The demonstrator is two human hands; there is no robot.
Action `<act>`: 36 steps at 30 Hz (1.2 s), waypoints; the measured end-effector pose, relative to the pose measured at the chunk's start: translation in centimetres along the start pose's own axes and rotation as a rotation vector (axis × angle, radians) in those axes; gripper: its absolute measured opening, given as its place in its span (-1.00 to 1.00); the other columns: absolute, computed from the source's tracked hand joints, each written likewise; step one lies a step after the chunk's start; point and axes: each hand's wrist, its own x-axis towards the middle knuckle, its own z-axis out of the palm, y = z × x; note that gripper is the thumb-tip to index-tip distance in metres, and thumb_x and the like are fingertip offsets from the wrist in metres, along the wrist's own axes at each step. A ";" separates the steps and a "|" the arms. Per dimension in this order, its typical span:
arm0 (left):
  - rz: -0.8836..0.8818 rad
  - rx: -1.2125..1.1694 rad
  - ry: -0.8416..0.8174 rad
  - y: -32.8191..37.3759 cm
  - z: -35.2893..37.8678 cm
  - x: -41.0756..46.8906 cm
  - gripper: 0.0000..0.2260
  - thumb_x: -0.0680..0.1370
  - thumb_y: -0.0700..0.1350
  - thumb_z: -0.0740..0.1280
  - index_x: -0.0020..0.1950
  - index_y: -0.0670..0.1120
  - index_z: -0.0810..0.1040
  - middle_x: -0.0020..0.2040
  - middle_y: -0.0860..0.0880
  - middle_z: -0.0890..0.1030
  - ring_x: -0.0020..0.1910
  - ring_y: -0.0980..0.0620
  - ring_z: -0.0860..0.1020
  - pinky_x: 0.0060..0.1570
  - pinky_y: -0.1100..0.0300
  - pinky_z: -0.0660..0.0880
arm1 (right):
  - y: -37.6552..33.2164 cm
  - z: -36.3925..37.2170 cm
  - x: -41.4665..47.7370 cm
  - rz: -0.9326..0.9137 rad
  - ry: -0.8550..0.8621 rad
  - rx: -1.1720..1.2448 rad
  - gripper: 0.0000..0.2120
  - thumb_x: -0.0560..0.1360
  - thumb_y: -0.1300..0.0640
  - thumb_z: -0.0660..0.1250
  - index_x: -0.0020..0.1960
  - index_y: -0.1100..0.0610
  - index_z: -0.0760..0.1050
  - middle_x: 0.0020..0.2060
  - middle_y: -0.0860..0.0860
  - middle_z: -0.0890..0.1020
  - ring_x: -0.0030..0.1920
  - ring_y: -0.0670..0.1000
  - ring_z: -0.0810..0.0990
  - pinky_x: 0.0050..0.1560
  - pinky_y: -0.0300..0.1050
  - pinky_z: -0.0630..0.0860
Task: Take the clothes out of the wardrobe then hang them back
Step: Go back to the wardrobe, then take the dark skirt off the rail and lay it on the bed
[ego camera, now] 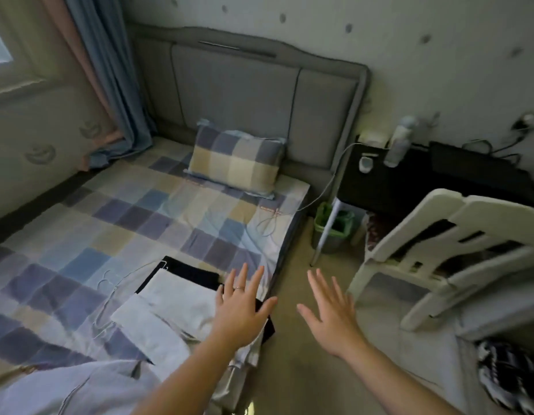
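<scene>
Left hand (240, 310): spread wide, palm down, fingers splayed; empty; poised over the near edge of the folded stack, contact with the cloth not discernible.
Ring (239, 288): on one finger of the left hand.
Right hand (331, 313): spread wide, palm down, empty; held over the floor strip (292, 295) just beside the bed, touching nothing.
Pale clothes (176, 298): two or three light folded pieces, stacked and slightly fanned, flat on the bed near its right edge.
Dark garment (194, 272): black folded piece beneath the pale ones, showing along the far edge and at the near right corner.
Wire hangers (110, 283): thin pale loops lying on the sheet just left of the stack; count not discernible.
Grey garment (80, 387): spread at the lower left corner of the bed, near the stack.
Bed (125, 223): checked sheet, checked pillow (236, 158) at the padded headboard (236, 85).
Surroundings: white chair (439, 259) to the right; green bin (334, 229) and dark side table (409, 181) beyond it.
Wardrobe: not in view.
Step in hand (judged): clothes already out and laid down; re-hanging not yet begun.
Next move (judged): closing a hand on the top pale piece, unfolding it, threading a hanger through, then carrying it to the wardrobe.
Risk (judged): hangers tangling; stack sliding off the bed edge.
</scene>
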 end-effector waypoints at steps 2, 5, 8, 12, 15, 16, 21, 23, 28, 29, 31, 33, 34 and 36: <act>0.089 0.027 -0.032 4.6 1.3 2.6 -0.28 0.46 0.49 -0.21 0.57 0.27 -0.23 0.62 0.05 -0.23 0.59 -0.07 -0.26 0.52 -0.11 -0.24 | 4.2 -2.3 0.0 0.082 0.045 0.000 -0.32 0.59 -0.30 0.00 0.54 -0.24 -0.32 0.54 -0.21 -0.28 0.55 0.00 -0.31 0.52 0.22 -0.20; 0.236 0.061 -0.072 11.2 3.9 5.9 -0.28 0.46 0.50 -0.20 0.57 0.28 -0.24 0.62 0.06 -0.23 0.57 -0.03 -0.29 0.46 -0.07 -0.30 | 10.1 -5.5 -1.0 0.202 0.112 0.027 -0.32 0.59 -0.31 -0.01 0.54 -0.24 -0.32 0.54 -0.20 -0.28 0.55 0.01 -0.31 0.52 0.22 -0.22; 0.399 0.100 -0.108 17.9 5.9 8.5 -0.33 0.52 0.47 -0.13 0.56 0.30 -0.23 0.62 0.07 -0.20 0.58 -0.02 -0.27 0.46 -0.09 -0.29 | 15.8 -8.1 -2.8 0.312 0.184 0.036 -0.32 0.58 -0.32 -0.03 0.54 -0.23 -0.34 0.52 -0.20 -0.32 0.55 -0.01 -0.33 0.52 0.19 -0.26; 0.634 0.131 -0.194 27.4 8.1 11.4 -0.24 0.44 0.51 -0.25 0.59 0.24 -0.21 0.61 0.10 -0.24 0.58 -0.04 -0.28 0.49 -0.11 -0.26 | 22.5 -10.8 -5.5 0.483 0.298 0.058 -0.32 0.58 -0.33 -0.04 0.54 -0.22 -0.33 0.53 -0.22 -0.29 0.54 -0.05 -0.32 0.50 0.18 -0.29; 0.800 0.134 -0.244 34.3 10.9 14.0 -0.32 0.52 0.47 -0.15 0.57 0.28 -0.24 0.61 0.10 -0.25 0.58 -0.04 -0.27 0.49 -0.11 -0.25 | 26.9 -13.0 -7.2 0.627 0.382 0.026 -0.31 0.52 -0.38 -0.16 0.55 -0.20 -0.32 0.55 -0.20 -0.28 0.54 -0.04 -0.32 0.49 0.19 -0.25; 0.862 0.136 -0.260 36.7 11.7 14.8 -0.33 0.52 0.47 -0.15 0.56 0.28 -0.25 0.61 0.09 -0.25 0.58 -0.03 -0.27 0.49 -0.10 -0.26 | 28.4 -13.8 -7.6 0.682 0.406 0.011 -0.30 0.52 -0.39 -0.17 0.56 -0.19 -0.30 0.56 -0.18 -0.26 0.55 -0.01 -0.29 0.49 0.20 -0.22; 1.173 0.136 -0.324 49.6 14.3 18.2 -0.29 0.48 0.48 -0.20 0.58 0.26 -0.19 0.62 0.06 -0.20 0.59 -0.05 -0.22 0.51 -0.10 -0.20 | 34.8 -19.1 -9.4 0.979 0.564 -0.035 -0.31 0.54 -0.38 -0.12 0.57 -0.18 -0.23 0.57 -0.16 -0.18 0.57 0.04 -0.20 0.50 0.23 -0.17; 1.315 0.141 -0.318 55.2 14.3 19.1 -0.24 0.42 0.52 -0.29 0.58 0.26 -0.20 0.63 0.05 -0.19 0.60 -0.05 -0.19 0.52 -0.12 -0.15 | 36.3 -22.2 -10.4 1.058 0.634 -0.017 -0.27 0.49 -0.43 -0.18 0.56 -0.18 -0.27 0.54 -0.20 -0.29 0.56 0.03 -0.28 0.50 0.22 -0.24; 1.675 0.002 -0.346 69.6 12.8 18.6 -0.23 0.44 0.53 -0.27 0.59 0.23 -0.04 0.63 0.00 -0.03 0.59 -0.09 -0.07 0.51 -0.10 -0.06 | 38.1 -31.2 -14.2 1.228 0.841 -0.131 -0.21 0.37 -0.49 -0.38 0.54 -0.21 -0.33 0.54 -0.19 -0.30 0.55 0.01 -0.31 0.51 0.19 -0.28; 1.739 -0.021 -0.338 72.4 12.3 18.2 -0.24 0.45 0.52 -0.24 0.59 0.22 -0.03 0.63 0.00 -0.02 0.59 -0.09 -0.06 0.51 -0.09 -0.06 | 38.3 -33.0 -15.1 1.255 0.872 -0.165 -0.22 0.39 -0.49 -0.36 0.54 -0.21 -0.32 0.54 -0.19 -0.29 0.55 -0.01 -0.33 0.51 0.19 -0.28; 1.845 -0.075 -0.304 78.1 10.9 16.8 -0.26 0.46 0.51 -0.24 0.59 0.24 -0.05 0.63 0.04 -0.06 0.59 -0.06 -0.09 0.52 -0.10 -0.06 | 38.6 -37.0 -16.9 1.287 0.936 -0.242 -0.23 0.41 -0.50 -0.36 0.54 -0.22 -0.34 0.53 -0.22 -0.32 0.53 -0.02 -0.38 0.51 0.17 -0.30; 1.926 -0.128 -0.257 83.4 9.1 15.1 -0.27 0.45 0.50 -0.23 0.59 0.25 -0.09 0.63 0.07 -0.11 0.59 -0.03 -0.13 0.52 -0.10 -0.06 | 38.7 -41.1 -18.7 1.315 0.993 -0.333 -0.22 0.40 -0.51 -0.39 0.54 -0.22 -0.34 0.53 -0.23 -0.32 0.53 -0.03 -0.38 0.51 0.16 -0.30; 1.960 -0.156 -0.237 85.8 8.2 14.1 -0.27 0.45 0.49 -0.23 0.59 0.26 -0.11 0.63 0.07 -0.14 0.59 -0.02 -0.15 0.52 -0.10 -0.06 | 38.7 -43.1 -19.6 1.329 1.013 -0.380 -0.21 0.39 -0.51 -0.39 0.54 -0.22 -0.34 0.53 -0.22 -0.32 0.53 -0.03 -0.38 0.51 0.16 -0.30; 2.023 -0.222 -0.203 90.1 6.1 12.2 -0.25 0.43 0.51 -0.27 0.58 0.26 -0.15 0.63 0.08 -0.15 0.59 -0.01 -0.18 0.52 -0.09 -0.07 | 38.3 -47.0 -21.4 1.347 1.050 -0.466 -0.25 0.44 -0.49 -0.33 0.54 -0.21 -0.33 0.53 -0.22 -0.31 0.53 -0.05 -0.38 0.51 0.14 -0.31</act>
